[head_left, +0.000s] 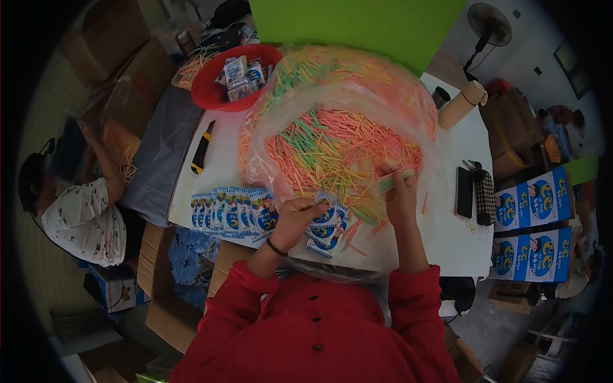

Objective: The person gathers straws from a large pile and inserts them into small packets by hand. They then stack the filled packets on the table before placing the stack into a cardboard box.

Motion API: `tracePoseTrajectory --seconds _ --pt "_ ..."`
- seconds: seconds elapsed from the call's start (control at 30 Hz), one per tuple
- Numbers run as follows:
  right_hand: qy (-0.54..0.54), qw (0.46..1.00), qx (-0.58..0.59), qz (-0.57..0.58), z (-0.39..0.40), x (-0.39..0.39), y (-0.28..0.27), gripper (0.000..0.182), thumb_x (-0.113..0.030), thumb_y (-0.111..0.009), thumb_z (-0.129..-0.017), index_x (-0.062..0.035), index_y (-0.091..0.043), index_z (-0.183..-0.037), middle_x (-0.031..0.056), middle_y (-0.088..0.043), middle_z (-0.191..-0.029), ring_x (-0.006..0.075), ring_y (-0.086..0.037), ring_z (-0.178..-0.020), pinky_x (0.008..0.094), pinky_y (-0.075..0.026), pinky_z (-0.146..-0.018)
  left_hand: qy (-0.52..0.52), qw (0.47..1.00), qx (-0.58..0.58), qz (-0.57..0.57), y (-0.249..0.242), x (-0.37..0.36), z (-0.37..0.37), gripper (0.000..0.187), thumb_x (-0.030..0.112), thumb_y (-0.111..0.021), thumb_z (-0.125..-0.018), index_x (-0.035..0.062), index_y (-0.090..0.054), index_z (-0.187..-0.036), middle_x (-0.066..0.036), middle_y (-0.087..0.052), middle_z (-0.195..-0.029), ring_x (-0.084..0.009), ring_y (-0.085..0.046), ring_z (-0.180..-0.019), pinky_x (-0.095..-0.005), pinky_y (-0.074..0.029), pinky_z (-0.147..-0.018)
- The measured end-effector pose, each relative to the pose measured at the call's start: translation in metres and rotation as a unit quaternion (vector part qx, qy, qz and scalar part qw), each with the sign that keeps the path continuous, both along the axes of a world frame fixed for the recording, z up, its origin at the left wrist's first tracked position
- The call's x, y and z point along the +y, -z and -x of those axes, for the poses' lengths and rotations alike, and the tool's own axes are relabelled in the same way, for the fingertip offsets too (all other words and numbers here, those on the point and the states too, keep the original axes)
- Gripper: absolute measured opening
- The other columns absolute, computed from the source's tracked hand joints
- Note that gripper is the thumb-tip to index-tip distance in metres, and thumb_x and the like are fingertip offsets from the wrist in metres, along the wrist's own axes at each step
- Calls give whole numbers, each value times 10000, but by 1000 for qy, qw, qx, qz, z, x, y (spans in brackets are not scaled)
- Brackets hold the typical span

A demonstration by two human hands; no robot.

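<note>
"Hands and goods: what do I have?"

"Left hand (295, 219): fingers closed, seemingly pinching one packet (328, 200) atop a small overlapping pile. Right hand (401, 193): fingers curled round a small bundle of sticks (388, 184), slightly blurred, at the near right of the open bag (265, 153)."

"Handling?"

"I'd keep the bundle's ends even and the left pinch light — a wrapper may crease."

"Edges, room?"

"Table (440, 250), front edge: just below the pile. Bag rim: loose plastic, could snag fingers. Open room: right side, towards the phone (464, 191) — stray stick and rubber bands (471, 225) aside."
</note>
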State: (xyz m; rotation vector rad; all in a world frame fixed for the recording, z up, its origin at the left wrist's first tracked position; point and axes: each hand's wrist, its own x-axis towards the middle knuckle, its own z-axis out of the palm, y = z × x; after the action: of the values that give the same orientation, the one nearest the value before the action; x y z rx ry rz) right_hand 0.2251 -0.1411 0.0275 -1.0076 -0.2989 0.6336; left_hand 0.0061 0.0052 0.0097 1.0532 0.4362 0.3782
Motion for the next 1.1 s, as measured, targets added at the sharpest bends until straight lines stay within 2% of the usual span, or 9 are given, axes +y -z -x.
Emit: tracePoseTrajectory --seconds 0.23,0.33,0.4,0.5,0.63,0.83,0.9,1.03,1.1 --pt "-90 988 -121 -35 67 17 -47 161 -198 -445 -1019 -73 -546 -1020 134 -633 -1167 198 -535 -1200 352 -419 -992 40 988 -12 -147 -5 -6 -6 177 41 -656 -883 -5 -698 -1049 -10 -684 -879 -40 -595 -810 -190 -469 -714" --pt "-156 973 -153 -74 82 25 -66 143 -190 -437 -1015 -94 -543 -1008 108 -625 -1206 212 -442 -1303 430 -265 -1107 27 986 -12 -166 -6 -6 -5 155 42 -661 -880 -2 -700 -1023 -11 -676 -869 -42 -594 -813 -191 -469 -712" --pt "-175 904 -386 55 78 29 -60 136 -181 -436 -1003 -106 -548 -1015 58 -610 -1252 225 -357 -1370 494 -56 -1152 37 986 -18 -159 -8 -4 -1 131 24 -647 -886 -19 -695 -1001 -1 -681 -874 -48 -598 -823 -206 -482 -734" --pt "-189 874 -433 112 78 32 -44 146 -168 -416 -997 -111 -550 -996 42 -651 -1172 237 -354 -1378 457 38 -1153 31 989 -24 -143 -7 -7 2 136 13 -645 -884 -17 -688 -1010 -2 -672 -914 -59 -595 -858 -212 -483 -744" --pt "-252 839 -460 146 78 25 -48 208 -197 -400 -1010 -92 -578 -1034 41 -644 -1186 232 -359 -1377 464 32 -1155 25 985 -61 -161 0 -10 2 197 5 -638 -886 -15 -666 -1080 -8 -664 -975 -67 -593 -892 -218 -488 -773" --pt "-231 922 -307 49 80 23 -61 333 -260 -363 -1034 -52 -586 -1169 118 -584 -1283 247 -406 -1329 452 -228 -1123 63 992 -86 -71 -2 -12 -2 358 -22 -610 -896 10 -576 -1250 -26 -644 -1096 -81 -583 -1000 -235 -493 -843" --pt "-56 987 -148 -28 77 26 -53 324 -260 -371 -1037 -39 -586 -1135 104 -627 -1085 196 -552 -1088 356 -400 -995 54 989 -134 30 -8 -15 1 374 -46 -597 -894 21 -556 -1260 -38 -644 -1110 -110 -596 -1025 -265 -501 -868" --pt "-81 982 -53 -164 36 14 -51 296 -257 -388 -1039 -48 -589 -1099 26 -544 -822 120 -531 -782 301 -464 -821 -1 986 -166 9 -25 -16 32 319 -60 -624 -867 30 -570 -1169 -51 -648 -1100 -147 -611 -1043 -287 -500 -894" --pt "-59 993 -79 58 24 3 -50 258 -269 -447 -1023 -48 -569 -1076 -21 -400 -729 87 -405 -648 288 -467 -732 -21 984 -143 -104 -41 -5 54 308 -59 -622 -868 31 -570 -1159 -51 -653 -1080 -145 -620 -1022 -279 -505 -881"
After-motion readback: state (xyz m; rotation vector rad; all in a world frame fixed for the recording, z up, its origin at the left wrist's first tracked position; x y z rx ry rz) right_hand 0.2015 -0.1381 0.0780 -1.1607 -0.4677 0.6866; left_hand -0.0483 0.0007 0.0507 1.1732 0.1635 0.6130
